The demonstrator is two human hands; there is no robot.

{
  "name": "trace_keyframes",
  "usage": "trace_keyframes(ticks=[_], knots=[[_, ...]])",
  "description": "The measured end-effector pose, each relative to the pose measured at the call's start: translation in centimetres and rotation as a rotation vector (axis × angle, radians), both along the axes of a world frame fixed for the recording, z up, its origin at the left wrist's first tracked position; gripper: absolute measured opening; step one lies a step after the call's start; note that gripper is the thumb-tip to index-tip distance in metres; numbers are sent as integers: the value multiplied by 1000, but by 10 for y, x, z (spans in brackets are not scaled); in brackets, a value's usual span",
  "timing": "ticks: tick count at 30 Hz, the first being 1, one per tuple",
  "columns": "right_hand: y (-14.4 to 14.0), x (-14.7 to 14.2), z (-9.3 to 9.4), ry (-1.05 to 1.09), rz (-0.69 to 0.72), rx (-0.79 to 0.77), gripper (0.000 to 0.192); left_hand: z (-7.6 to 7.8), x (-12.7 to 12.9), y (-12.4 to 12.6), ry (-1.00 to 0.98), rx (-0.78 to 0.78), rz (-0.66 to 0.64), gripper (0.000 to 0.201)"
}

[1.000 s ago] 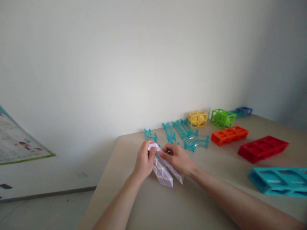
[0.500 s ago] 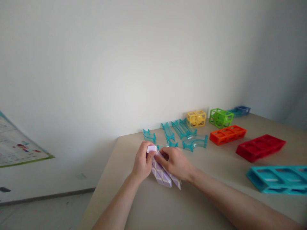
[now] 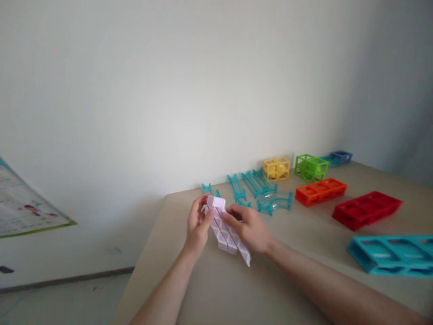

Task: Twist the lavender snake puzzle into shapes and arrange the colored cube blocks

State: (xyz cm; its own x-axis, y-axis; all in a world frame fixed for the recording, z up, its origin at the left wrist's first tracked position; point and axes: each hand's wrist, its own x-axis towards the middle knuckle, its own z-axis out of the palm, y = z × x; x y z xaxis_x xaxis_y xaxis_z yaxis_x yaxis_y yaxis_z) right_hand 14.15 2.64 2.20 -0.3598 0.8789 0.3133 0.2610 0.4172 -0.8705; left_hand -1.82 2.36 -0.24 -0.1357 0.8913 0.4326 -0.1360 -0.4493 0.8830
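Observation:
A lilac snake puzzle (image 3: 226, 235) with white edges is folded into side-by-side strips of wedges, held above the table (image 3: 216, 293). A block sticks up at its top, and a pointed end hangs at the lower right. My left hand (image 3: 197, 225) grips its upper left side, thumb across the front face and fingers behind. On the right edge, my right hand (image 3: 249, 228) closes with its thumb on the front; its other fingers are partly hidden behind the puzzle.
Clear teal track pieces (image 3: 259, 182) lie behind my hands along the wall. To the right are yellow (image 3: 276, 169), green (image 3: 311, 168), orange (image 3: 320, 192), red (image 3: 367, 210) and turquoise (image 3: 392, 254) frame blocks. A blue piece (image 3: 341, 157) sits at the far corner. A poster (image 3: 30, 203) hangs at left.
The snake puzzle has turned and risen slightly, so its strips now show as a broader, flatter face. My left thumb has shifted left and down, and more of the top block shows.

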Motion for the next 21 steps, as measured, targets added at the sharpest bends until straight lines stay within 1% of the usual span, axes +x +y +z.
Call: trace_keyframes(ticks=[3, 6, 9, 12, 14, 16, 17, 19, 21], knots=[[2, 0, -5, 61, -1, -28, 30, 3, 4, 2, -133, -116, -75, 38], [0, -2, -9, 96, 2, -31, 28, 9, 5, 0, -287, -187, -125, 39], [-6, -4, -11, 132, 59, -31, 27, 14, 3, -4, -386, -209, -202, 40], [-11, -8, -12, 170, 103, -41, 31, 16, 0, -7, -418, -198, -280, 39], [-13, -9, -12, 197, 149, -66, 34, 16, -2, -8, -417, -195, -301, 42], [-12, -10, -12, 219, 182, -93, 32, 18, -1, -7, -412, -208, -262, 41], [-11, -9, -12, 218, 171, -99, 30, 19, -1, -5, -417, -217, -222, 40], [-6, -8, -13, 181, 107, -90, 25, 21, 1, -1, -439, -238, -142, 39], [-1, -7, -16, 127, 55, -84, 25, 22, 2, 3, -457, -247, -104, 39]])
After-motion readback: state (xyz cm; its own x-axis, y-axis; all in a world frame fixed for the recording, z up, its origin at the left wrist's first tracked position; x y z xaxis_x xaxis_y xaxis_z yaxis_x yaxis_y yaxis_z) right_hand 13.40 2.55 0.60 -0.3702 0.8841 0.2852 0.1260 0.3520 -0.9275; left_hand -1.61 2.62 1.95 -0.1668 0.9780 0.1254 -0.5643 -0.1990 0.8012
